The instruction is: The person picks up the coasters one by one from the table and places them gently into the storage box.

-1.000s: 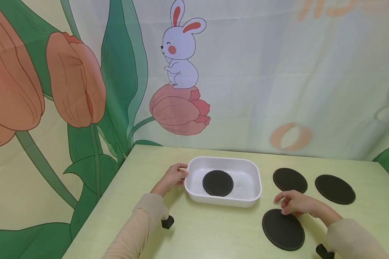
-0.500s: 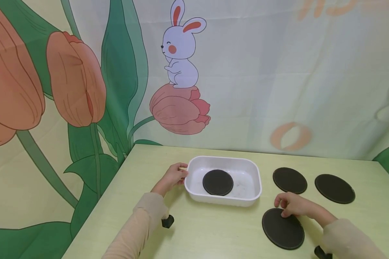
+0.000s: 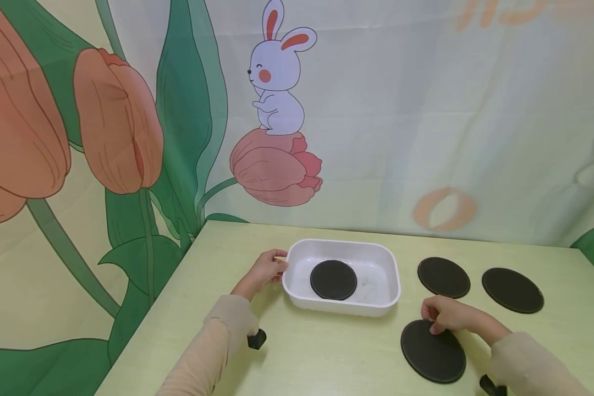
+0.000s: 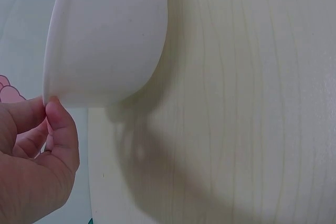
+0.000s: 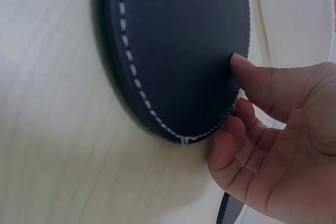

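Note:
My left hand pinches the left rim of a white rectangular plastic tub, thumb on one side and fingertips on the other. One round black coaster lies flat inside that tub. To the right of it, my right hand pinches the far edge of another black coaster. In the right wrist view the thumb lies on top of this coaster, while the curled fingers meet its white-stitched edge. The underside of the coaster is hidden.
Two more black coasters, one nearer the tub and one farther right, lie behind my right hand on the pale wooden table. Behind the table hangs a cloth printed with tulips and a rabbit.
The fingers of my right hand have curled in toward the coaster's far edge, and the forearm has shifted slightly left. My left hand and the tub stay in place.

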### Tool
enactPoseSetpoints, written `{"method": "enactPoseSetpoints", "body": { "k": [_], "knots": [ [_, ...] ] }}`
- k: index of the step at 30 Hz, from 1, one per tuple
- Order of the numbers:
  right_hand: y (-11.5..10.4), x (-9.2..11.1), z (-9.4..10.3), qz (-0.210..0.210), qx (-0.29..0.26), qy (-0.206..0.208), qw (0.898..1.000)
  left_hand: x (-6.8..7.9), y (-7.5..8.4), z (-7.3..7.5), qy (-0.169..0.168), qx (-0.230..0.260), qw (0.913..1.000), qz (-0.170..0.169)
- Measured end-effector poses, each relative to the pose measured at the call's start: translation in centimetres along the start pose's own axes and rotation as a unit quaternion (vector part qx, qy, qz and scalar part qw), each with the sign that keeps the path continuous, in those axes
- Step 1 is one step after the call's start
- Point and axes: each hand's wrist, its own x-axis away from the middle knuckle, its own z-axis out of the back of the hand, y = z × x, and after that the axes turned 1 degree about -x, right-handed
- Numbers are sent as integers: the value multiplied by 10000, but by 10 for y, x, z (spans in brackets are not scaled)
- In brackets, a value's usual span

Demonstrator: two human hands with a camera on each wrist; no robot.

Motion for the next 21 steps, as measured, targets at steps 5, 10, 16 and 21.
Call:
{"method": "enactPoseSetpoints", "body": {
  "k": [5, 10, 16, 21],
  "knots": [
    [-1, 1, 1, 9, -19, -23, 10000, 1, 0, 0, 7, -32, 10000, 41],
    [-1, 2, 4, 13, -246, -122, 9996, 2, 1, 0, -3, -28, 10000, 29],
    [-4, 5, 9, -62, -371, -223, 9990, 1, 0, 0, 2, -42, 10000, 5],
    [-11, 10, 17, -156, -549, -385, 9976, 1, -1, -1, 6, -14, 10000, -58]
  ]
}}
